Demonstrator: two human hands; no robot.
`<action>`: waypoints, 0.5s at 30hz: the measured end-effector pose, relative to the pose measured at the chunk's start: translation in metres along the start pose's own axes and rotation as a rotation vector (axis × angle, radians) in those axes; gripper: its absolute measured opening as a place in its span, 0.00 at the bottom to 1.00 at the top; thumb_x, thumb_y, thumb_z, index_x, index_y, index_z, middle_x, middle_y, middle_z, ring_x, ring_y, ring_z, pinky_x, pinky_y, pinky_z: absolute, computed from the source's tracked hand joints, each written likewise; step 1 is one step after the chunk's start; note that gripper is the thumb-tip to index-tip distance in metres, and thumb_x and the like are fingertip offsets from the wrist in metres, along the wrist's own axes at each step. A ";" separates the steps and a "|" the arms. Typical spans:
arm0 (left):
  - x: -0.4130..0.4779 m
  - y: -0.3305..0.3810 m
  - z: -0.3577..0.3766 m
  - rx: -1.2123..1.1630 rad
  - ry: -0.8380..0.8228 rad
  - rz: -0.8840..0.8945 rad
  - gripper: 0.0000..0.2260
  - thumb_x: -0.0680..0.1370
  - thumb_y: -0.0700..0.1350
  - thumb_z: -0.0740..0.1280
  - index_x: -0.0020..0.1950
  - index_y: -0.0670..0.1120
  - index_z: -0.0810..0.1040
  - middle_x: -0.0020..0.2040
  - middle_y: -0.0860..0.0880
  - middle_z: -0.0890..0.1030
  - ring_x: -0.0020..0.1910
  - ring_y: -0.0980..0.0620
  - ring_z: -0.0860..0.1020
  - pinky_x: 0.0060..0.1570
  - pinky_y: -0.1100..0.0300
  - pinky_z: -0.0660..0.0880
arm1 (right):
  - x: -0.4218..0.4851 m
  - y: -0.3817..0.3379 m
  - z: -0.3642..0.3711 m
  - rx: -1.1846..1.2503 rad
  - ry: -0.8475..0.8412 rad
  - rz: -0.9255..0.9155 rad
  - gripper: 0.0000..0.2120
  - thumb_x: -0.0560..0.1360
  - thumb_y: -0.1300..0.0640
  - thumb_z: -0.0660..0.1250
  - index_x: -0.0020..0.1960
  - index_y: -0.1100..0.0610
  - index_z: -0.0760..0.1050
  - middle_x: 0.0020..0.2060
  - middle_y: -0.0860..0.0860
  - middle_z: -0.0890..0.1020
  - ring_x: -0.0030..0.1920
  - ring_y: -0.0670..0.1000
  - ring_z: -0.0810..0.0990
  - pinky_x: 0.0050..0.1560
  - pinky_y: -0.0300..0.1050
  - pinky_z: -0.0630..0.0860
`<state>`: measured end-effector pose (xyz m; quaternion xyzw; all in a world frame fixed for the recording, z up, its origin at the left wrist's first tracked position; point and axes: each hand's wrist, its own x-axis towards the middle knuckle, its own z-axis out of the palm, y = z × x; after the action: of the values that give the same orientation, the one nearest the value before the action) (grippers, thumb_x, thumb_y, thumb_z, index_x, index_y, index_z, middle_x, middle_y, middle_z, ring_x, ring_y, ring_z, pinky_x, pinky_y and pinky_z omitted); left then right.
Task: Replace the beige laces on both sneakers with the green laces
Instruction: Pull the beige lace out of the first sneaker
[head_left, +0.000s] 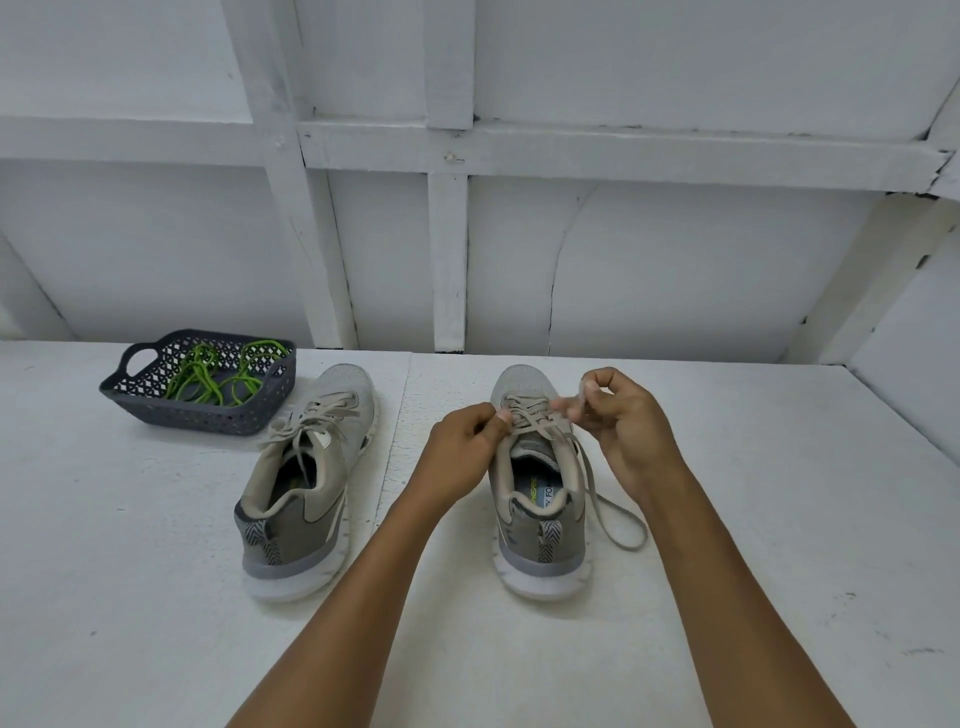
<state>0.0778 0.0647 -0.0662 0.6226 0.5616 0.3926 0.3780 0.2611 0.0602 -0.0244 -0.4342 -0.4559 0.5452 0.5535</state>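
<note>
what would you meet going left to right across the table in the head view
basket of green laces → sneaker by the basket → left hand → sneaker whose beige lace both hands pinch → right hand

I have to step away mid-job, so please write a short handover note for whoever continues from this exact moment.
Hands: left hand pinches the beige lace of the right sneaker at the eyelets; right hand pinches a raised strand of it.
Things: both sneakers stand on the table, toes away; the left sneaker is also beige-laced, ends loose. The green laces lie in the basket, far left.
Done: right lace untied.
Left: unthread both, thread the green.
</note>
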 end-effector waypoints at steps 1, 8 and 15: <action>0.000 0.000 0.000 0.002 -0.003 -0.002 0.18 0.82 0.52 0.63 0.35 0.47 0.71 0.31 0.51 0.73 0.32 0.53 0.68 0.38 0.55 0.66 | 0.002 0.002 0.000 -0.002 0.019 0.004 0.11 0.81 0.67 0.57 0.41 0.58 0.69 0.26 0.49 0.74 0.37 0.51 0.80 0.48 0.43 0.75; 0.003 0.001 0.001 -0.003 -0.023 -0.006 0.17 0.82 0.52 0.62 0.35 0.45 0.71 0.31 0.51 0.73 0.33 0.52 0.69 0.39 0.55 0.66 | -0.001 0.011 -0.001 -0.804 -0.129 -0.032 0.03 0.70 0.53 0.76 0.40 0.46 0.83 0.37 0.45 0.83 0.40 0.44 0.79 0.44 0.39 0.75; 0.003 0.005 0.001 -0.004 -0.048 -0.029 0.18 0.81 0.54 0.64 0.36 0.44 0.71 0.31 0.53 0.72 0.32 0.53 0.68 0.38 0.56 0.65 | 0.002 0.015 -0.001 -0.609 -0.009 -0.088 0.07 0.76 0.57 0.71 0.40 0.50 0.78 0.47 0.47 0.83 0.48 0.45 0.79 0.47 0.41 0.75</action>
<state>0.0804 0.0677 -0.0621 0.6228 0.5605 0.3732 0.3984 0.2586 0.0630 -0.0390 -0.5576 -0.6192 0.3610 0.4188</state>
